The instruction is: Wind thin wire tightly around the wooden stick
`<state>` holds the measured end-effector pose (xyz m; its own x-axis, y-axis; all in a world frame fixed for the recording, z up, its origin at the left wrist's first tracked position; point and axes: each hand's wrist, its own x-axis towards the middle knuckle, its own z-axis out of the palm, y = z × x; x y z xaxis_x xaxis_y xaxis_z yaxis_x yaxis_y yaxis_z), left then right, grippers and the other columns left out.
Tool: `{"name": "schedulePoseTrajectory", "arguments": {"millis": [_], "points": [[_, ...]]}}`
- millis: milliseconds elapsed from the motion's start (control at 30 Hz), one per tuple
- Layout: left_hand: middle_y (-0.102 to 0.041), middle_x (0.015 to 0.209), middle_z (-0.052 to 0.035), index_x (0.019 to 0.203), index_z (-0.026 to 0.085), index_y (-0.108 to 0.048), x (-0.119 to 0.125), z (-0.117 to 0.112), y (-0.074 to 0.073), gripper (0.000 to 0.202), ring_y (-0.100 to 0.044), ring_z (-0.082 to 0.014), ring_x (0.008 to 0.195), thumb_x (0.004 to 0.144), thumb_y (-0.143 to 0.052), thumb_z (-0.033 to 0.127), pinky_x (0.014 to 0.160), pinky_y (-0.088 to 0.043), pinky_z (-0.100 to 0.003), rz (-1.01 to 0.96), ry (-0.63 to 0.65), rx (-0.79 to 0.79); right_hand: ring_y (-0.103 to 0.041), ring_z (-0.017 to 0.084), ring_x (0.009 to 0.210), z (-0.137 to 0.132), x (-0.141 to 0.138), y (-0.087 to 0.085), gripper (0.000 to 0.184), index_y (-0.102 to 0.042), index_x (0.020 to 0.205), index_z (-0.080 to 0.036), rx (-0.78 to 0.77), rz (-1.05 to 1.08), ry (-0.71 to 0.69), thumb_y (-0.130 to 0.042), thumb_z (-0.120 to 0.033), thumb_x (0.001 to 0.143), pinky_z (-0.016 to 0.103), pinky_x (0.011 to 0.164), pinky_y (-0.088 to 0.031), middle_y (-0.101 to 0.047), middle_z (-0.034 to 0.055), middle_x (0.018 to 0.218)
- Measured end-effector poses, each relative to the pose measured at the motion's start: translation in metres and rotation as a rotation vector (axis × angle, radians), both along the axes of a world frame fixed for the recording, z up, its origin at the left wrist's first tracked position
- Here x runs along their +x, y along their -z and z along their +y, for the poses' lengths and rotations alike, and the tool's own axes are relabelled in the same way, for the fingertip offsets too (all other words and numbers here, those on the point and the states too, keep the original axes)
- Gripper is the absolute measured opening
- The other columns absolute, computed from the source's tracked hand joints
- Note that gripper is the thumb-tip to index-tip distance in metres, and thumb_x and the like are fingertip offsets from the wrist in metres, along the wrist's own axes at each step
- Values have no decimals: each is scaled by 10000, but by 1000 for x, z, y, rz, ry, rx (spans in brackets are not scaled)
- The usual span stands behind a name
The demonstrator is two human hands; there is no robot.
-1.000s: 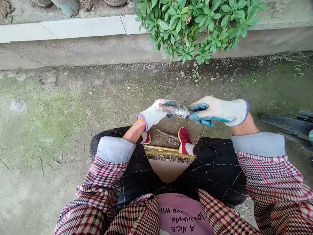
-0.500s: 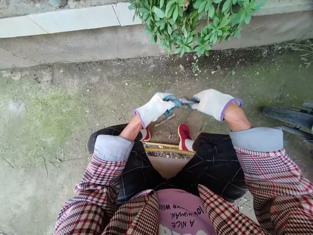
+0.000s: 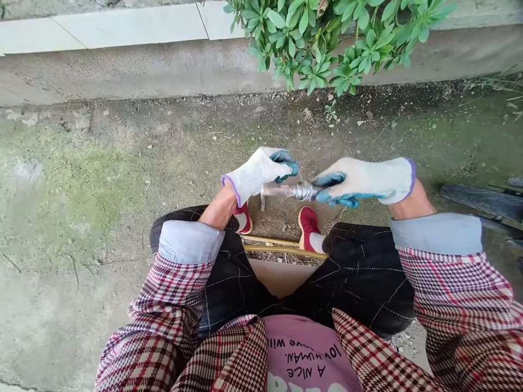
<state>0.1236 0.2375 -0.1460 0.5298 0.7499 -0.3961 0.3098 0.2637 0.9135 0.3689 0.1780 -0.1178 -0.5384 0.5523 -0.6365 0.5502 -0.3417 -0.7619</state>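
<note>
My right hand (image 3: pixel 343 182), in a white glove with blue-coated fingers, grips a short greyish-brown rod with silver wire (image 3: pixel 303 190) wound round its middle. The bare part of the rod (image 3: pixel 275 190) points left and ends in a short piece bent towards me. My left hand (image 3: pixel 269 167), gloved the same way, is closed in a pinch just above the rod. A thin strand seems to run from its fingertips down to the winding; its end is hidden in the glove.
Leafy green bush (image 3: pixel 327 43) overhangs the low concrete wall (image 3: pixel 163 71) ahead. Mossy ground (image 3: pixel 90 201) lies between. My red shoes (image 3: pixel 308 226) are below my hands, near a yellow bar (image 3: pixel 281 250). Dark tyre-like object (image 3: pixel 478 198) lies at right.
My hands have moved apart, the right one lower and to the right. More of the rod now shows, below my left hand, which no longer covers it.
</note>
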Motion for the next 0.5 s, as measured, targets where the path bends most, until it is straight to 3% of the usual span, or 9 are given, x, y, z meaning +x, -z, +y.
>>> {"name": "schedulePoseTrajectory", "arguments": {"millis": [133, 233, 300, 367, 500], "points": [[-551, 594, 70, 656, 154, -668, -2, -7, 1, 136, -455, -76, 570, 759, -682, 66, 569, -363, -223, 117, 92, 83, -495, 139, 519, 3, -9, 10, 308, -694, 740, -238, 102, -360, -182, -782, -487, 899, 303, 518, -352, -561, -40, 573], [-511, 554, 73, 628, 166, -625, 1, -14, 1, 183, -429, -68, 529, 773, -633, 54, 527, -334, -213, 132, 110, 55, -515, 172, 574, 10, -16, 10, 282, -653, 695, -240, 284, -625, -176, -745, -387, 917, 340, 579, -340, -551, -12, 577], [-565, 576, 57, 696, 161, -665, 4, -17, -1, 171, -481, -73, 525, 798, -597, 42, 529, -383, -205, 83, 106, -9, -520, 192, 621, 14, -17, 9, 298, -616, 676, -243, 406, -691, -72, -748, -360, 916, 354, 608, -341, -534, 7, 593], [-634, 628, 36, 806, 144, -723, 6, -19, -3, 189, -556, -82, 555, 818, -574, 29, 568, -455, -204, -6, 92, -70, -512, 192, 625, 15, -17, 6, 323, -588, 681, -245, 448, -622, 122, -752, -374, 927, 353, 599, -352, -531, 15, 609], [-689, 697, 8, 857, 124, -747, 6, -18, 0, 178, -641, -92, 634, 842, -599, 28, 651, -535, -212, -170, 49, -140, -487, 148, 531, 7, -12, -3, 409, -631, 786, -237, 299, -132, 610, -820, -584, 892, 317, 470, -387, -591, 12, 657]]}}
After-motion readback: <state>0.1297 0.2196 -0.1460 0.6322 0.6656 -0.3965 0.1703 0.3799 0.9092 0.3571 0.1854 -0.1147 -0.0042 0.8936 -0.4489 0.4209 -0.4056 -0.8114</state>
